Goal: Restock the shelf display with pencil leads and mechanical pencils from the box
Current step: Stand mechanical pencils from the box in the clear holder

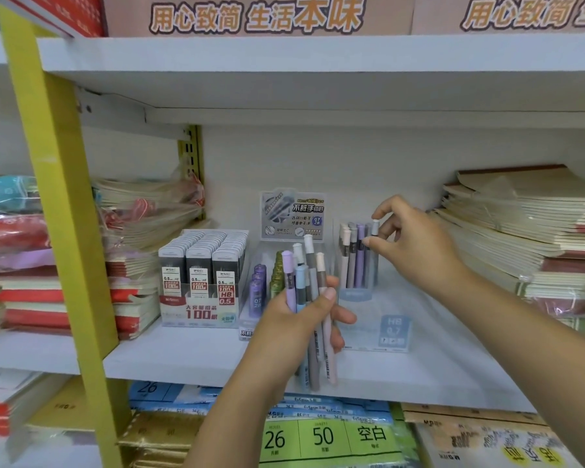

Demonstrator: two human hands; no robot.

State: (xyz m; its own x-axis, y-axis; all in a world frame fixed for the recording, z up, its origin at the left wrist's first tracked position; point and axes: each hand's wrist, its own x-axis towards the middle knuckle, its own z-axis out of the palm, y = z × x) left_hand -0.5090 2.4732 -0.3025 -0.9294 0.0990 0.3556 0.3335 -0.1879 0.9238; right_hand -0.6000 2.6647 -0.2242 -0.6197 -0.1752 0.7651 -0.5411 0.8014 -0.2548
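Pencils: bundle of mechanical pencils (305,292), before the shelf (183,356); light, stiff, slick I'd guess; best held mid-barrel
Left hand (294,327): wrapped round that bundle
Right hand (411,244): pinching one grey pencil (374,236) near its cap, at the clear holder (357,293)
Beside: lead boxes (200,265) left of it

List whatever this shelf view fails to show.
- Supply box: not in the head view at all.
- Pencil bundle: its middle is hidden by the left hand, so the count is unsure.
- Grey pencil pinched by the right hand: barrel partly behind the thumb.
- Lead cases: small print too blurred to read.
- Wrapped stacks at the left edge: blurred, cut off.
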